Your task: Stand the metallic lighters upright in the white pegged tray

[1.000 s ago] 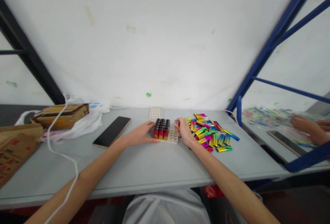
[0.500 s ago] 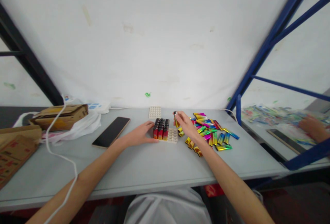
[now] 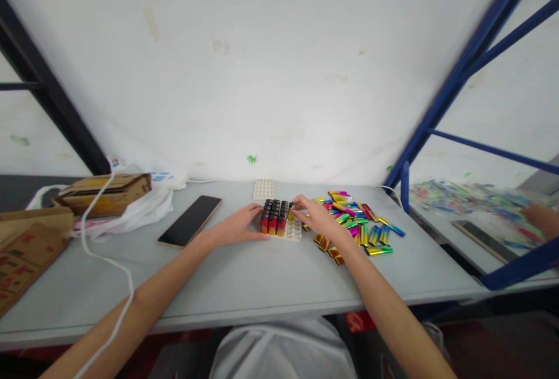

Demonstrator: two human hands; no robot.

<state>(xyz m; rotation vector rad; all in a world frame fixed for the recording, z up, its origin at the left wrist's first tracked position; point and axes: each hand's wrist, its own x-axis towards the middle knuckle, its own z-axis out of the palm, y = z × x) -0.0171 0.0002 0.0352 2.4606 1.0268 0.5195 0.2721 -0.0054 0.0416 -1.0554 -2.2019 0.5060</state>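
At centre, the right hand pinches what looks like a yellow lighter over the white tray; the left hand spreads its fingers wide at the tray's left end. The lighter is probably light, stiff and slick, best gripped near its top.

Bare hands and light grey clothing mark the person at the counter. The left hand and right hand, both slim with slender fingers, are ungloved above the counter; nails and finer skin detail are too small to make out. The left forearm and right forearm, lean and smooth in outline, are bare along their visible lengths. Below the counter's front edge, a plain grey garment shows a rounded outline and soft, matte folds; whether it is a top or legwear cannot be told.
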